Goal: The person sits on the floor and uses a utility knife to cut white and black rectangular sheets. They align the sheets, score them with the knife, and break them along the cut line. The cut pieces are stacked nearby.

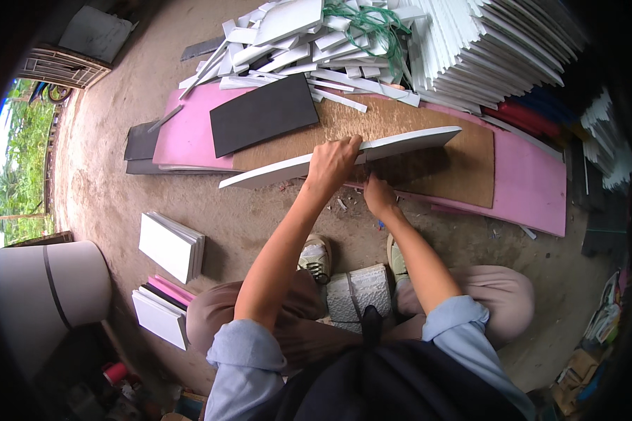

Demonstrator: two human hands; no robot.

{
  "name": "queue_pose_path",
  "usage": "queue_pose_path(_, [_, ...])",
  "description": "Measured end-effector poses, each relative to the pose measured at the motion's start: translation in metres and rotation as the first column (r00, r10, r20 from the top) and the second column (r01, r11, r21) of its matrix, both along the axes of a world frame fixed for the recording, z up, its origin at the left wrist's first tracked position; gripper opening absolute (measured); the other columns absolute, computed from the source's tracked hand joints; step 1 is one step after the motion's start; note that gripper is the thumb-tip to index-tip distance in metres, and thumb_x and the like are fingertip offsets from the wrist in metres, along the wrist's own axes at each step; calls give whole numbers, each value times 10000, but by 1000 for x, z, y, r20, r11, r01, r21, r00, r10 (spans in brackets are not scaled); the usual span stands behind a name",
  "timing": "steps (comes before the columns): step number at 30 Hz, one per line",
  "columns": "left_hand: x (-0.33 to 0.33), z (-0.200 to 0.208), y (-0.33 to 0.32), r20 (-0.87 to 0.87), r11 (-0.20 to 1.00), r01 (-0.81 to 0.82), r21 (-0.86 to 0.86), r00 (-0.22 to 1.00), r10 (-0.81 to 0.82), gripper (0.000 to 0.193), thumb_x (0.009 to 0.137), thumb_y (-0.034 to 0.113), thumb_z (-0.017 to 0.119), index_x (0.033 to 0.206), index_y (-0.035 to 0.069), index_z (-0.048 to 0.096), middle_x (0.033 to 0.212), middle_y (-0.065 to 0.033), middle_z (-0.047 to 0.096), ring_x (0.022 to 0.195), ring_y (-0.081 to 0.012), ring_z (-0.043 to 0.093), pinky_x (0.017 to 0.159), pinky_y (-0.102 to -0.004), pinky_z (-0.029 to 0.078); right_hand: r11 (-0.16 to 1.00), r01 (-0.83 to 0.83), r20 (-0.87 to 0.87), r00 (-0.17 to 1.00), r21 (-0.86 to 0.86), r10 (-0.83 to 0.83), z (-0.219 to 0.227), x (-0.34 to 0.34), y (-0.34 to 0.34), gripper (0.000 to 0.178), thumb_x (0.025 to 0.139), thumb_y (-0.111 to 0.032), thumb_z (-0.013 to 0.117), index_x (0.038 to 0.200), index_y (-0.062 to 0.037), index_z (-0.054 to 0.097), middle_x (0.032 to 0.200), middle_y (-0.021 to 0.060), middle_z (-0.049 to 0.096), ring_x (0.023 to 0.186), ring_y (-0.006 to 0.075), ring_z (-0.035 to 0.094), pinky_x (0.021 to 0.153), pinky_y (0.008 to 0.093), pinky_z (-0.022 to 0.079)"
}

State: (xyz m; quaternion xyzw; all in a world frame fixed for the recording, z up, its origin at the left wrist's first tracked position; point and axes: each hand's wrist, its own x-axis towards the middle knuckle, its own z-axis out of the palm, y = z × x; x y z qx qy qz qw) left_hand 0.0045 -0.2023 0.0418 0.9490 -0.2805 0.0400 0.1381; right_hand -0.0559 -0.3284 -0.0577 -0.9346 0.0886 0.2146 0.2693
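Observation:
My left hand [333,163] grips the top edge of a long white foam board [407,142], which stands on its edge, tilted, across a brown board [463,165]. Just below the board's lower edge, my right hand [378,195] is closed, and whatever it may hold is hidden. The brown board lies on a large pink foam sheet [534,186]. A black foam sheet [263,114] rests to the left on the pink sheet.
A heap of white foam offcuts [295,42] with green string lies behind the boards. A tall stack of white sheets [498,49] stands at back right. Small stacks of cut white panels [170,245] sit at my left, beside a large grey roll [45,295].

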Motion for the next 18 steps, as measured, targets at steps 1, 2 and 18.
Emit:
queue_pose_path(1, [2, -1, 0, -7, 1000, -11, 5, 1000, 11, 175, 756, 185, 561, 859, 71, 479, 696, -104, 585, 612, -277, 606, 481, -360, 472, 1000, 1, 7, 1000, -13, -1, 5, 1, -1, 267, 827, -203, 448, 1013, -12, 472, 851, 251, 595, 807, 421, 573, 715, 465, 469])
queue_pose_path(2, [2, -2, 0, -14, 1000, -21, 11, 1000, 21, 210, 755, 215, 577, 873, 70, 482, 697, -105, 581, 619, -289, 603, 494, -370, 472, 999, -24, 26, 999, -23, 25, 7, 0, -3, 268, 825, -195, 442, 1015, -8, 473, 858, 255, 594, 813, 420, 575, 714, 468, 468])
queue_pose_path(18, [18, 179, 53, 287, 828, -192, -526, 877, 386, 321, 753, 254, 617, 989, 37, 590, 831, -215, 587, 828, -328, 557, 715, -398, 452, 999, -23, 301, 953, -43, 35, 242, 62, -109, 286, 850, -181, 372, 975, 50, 485, 716, 218, 590, 532, 298, 601, 535, 419, 494])
